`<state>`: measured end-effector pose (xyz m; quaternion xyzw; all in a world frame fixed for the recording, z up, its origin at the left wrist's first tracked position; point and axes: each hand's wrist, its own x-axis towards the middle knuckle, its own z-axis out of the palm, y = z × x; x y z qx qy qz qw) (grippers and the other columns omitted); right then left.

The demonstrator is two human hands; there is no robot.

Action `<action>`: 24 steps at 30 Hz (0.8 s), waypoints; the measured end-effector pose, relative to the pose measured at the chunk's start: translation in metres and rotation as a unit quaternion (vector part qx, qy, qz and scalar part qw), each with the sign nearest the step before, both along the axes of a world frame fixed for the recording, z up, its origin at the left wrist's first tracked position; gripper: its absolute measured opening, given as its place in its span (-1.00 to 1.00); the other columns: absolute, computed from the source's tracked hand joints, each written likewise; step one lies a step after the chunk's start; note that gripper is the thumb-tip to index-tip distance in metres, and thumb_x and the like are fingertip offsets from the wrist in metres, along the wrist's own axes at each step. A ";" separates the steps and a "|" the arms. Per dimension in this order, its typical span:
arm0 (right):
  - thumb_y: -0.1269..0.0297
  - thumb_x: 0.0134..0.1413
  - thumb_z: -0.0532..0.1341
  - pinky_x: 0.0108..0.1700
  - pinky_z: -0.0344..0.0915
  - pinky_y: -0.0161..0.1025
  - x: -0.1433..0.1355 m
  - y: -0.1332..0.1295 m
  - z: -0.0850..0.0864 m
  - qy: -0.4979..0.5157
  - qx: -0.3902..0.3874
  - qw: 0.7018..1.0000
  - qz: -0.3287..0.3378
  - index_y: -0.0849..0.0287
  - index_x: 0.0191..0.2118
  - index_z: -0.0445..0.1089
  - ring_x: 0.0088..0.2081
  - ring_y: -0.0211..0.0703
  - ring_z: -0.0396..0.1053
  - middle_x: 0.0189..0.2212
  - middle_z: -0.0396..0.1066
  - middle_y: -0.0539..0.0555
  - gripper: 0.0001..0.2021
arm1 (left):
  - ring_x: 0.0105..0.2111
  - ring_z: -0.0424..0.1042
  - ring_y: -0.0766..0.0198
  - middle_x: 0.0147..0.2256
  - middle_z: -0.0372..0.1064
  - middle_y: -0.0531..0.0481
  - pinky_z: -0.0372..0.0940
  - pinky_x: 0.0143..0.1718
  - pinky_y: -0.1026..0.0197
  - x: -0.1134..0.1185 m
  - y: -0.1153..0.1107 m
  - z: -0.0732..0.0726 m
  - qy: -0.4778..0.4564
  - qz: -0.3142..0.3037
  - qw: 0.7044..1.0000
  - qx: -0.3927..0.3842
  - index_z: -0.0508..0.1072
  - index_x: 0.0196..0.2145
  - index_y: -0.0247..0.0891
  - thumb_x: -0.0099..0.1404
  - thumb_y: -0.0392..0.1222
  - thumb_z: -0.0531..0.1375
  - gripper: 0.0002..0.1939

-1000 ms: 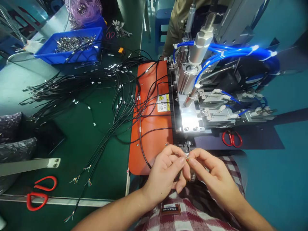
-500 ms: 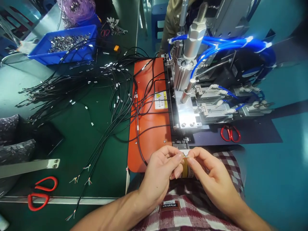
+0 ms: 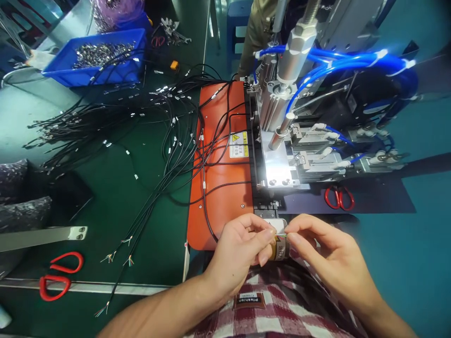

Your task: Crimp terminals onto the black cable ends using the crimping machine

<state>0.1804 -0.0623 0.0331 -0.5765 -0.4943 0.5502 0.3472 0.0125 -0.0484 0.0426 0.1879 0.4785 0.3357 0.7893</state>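
Both of my hands meet in front of my checked shirt, each with thumb and forefinger pinched. Between the fingertips run thin, light-coloured wires (image 3: 281,235), at the end of what looks like a black cable (image 3: 205,213) that passes under my left hand. My left hand (image 3: 243,244) grips them from the left, palm turned inward. From the other side, my right hand (image 3: 324,256) pinches the wire tips. Just behind the fingertips is a roll with a yellow-brown side and a printed label (image 3: 281,250), partly covered by my fingers.
An orange cover (image 3: 225,197) with black cables across it adjoins a metal press machine (image 3: 278,164). Stripped cable ends (image 3: 129,259) and red-handled scissors (image 3: 56,286) lie on the green table. More red scissors (image 3: 339,198) sit right. A blue bin (image 3: 98,77) holds small metal parts.
My right hand has moved a little to the right, and more wire shows between the fingertips. My left hand has shifted slightly right. The whole view has shifted slightly.
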 end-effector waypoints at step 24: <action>0.26 0.22 0.14 -0.42 0.23 -0.32 -0.007 0.001 0.001 -0.043 0.024 0.997 0.063 0.13 -0.38 0.39 -0.47 -0.24 0.28 -0.49 0.38 -0.03 -0.83 | -0.68 0.09 0.55 -0.61 0.20 0.13 -0.12 -0.63 0.39 0.000 0.001 -0.004 0.039 -0.014 0.999 0.024 0.39 -0.36 -0.37 0.25 -0.18 0.25 -0.82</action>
